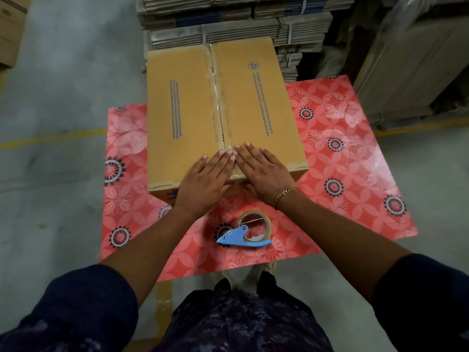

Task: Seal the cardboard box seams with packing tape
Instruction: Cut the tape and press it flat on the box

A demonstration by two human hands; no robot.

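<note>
A closed brown cardboard box [193,102] lies on a red flowered table [342,148]. Clear tape runs along its centre seam [217,97] from the far edge to the near edge. My left hand [206,179] and my right hand [264,171] lie flat, palms down, on the near end of the box top, on either side of the seam, fingertips almost touching over the tape. Neither hand holds anything. A roll of clear packing tape in a blue hand dispenser [247,231] lies on the table just in front of the box, between my forearms.
Bundles of flattened cardboard [228,19] are stacked right behind the box. A large wrapped pallet load [411,67] stands at the right and another carton [11,29] at the far left. Grey concrete floor with a yellow line [50,139] surrounds the table.
</note>
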